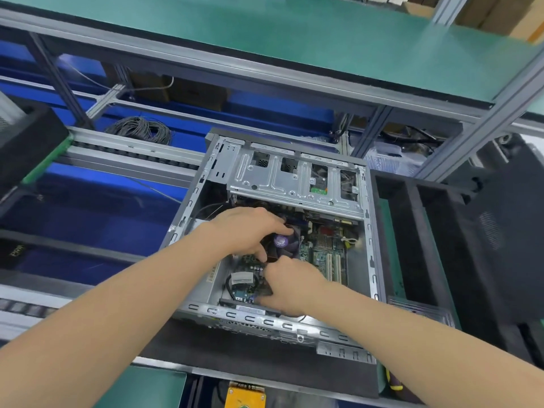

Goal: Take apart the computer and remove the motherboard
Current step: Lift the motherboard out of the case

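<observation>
place: we read this as an electronics assembly workshop | above our left hand (247,231): green-matted shelf (294,39) on an aluminium frame (459,145) | left of it: conveyor rails (132,151), cable coil (141,131) | right of our right hand (291,287): black foam tray (412,219) | far beyond: cardboard boxes (494,13)

No lettering can be read. Inside the computer case (235,317), a white label (242,280) on a black cable (228,285) and a barcode sticker (213,273) on the left wall are both too blurred. Pale letters (16,250) on a dark object (32,254) well left of the case are also illegible.
</observation>
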